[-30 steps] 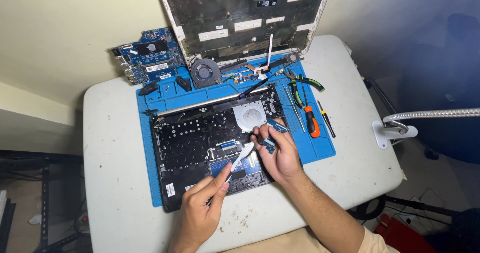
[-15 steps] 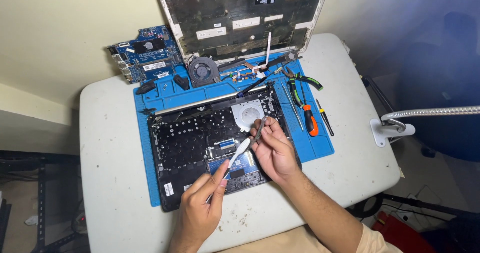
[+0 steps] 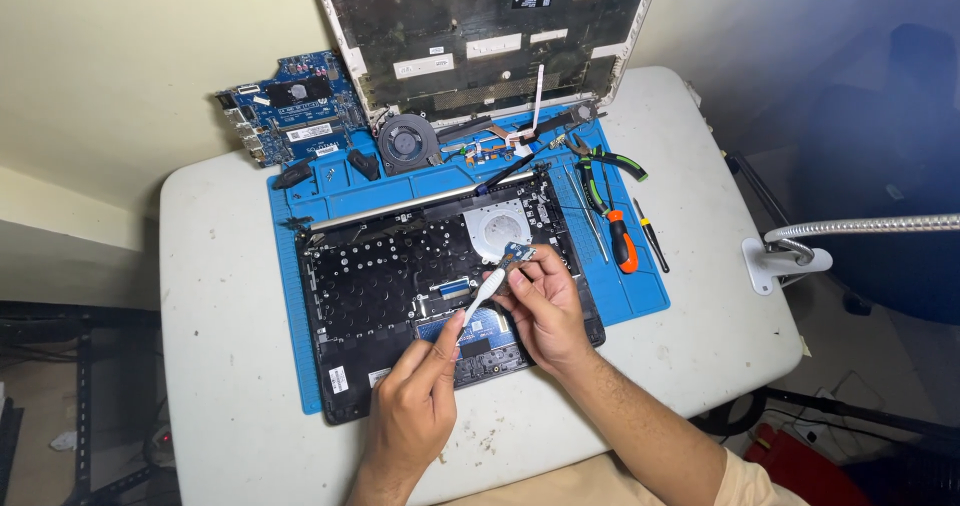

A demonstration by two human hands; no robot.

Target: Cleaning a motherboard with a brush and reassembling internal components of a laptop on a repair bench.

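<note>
An opened black laptop base (image 3: 380, 286) lies on a blue work mat (image 3: 330, 194), its inner frame facing up. My right hand (image 3: 545, 306) holds a small blue circuit board (image 3: 516, 255) above the base's right half. My left hand (image 3: 415, 411) grips a white brush-like tool (image 3: 480, 296), its tip touching that small board. Both hands hover over the lower middle of the base.
A blue motherboard (image 3: 290, 111) leans at the back left. A round fan (image 3: 405, 141), green-handled pliers (image 3: 600, 166) and an orange-handled screwdriver (image 3: 620, 241) lie on the mat. The laptop lid (image 3: 480, 36) stands at the back. A lamp's flexible neck (image 3: 860, 228) reaches in from the right.
Both hands have shifted slightly; the right hand raised the small board a little toward the fan recess, and the white tool followed it.
</note>
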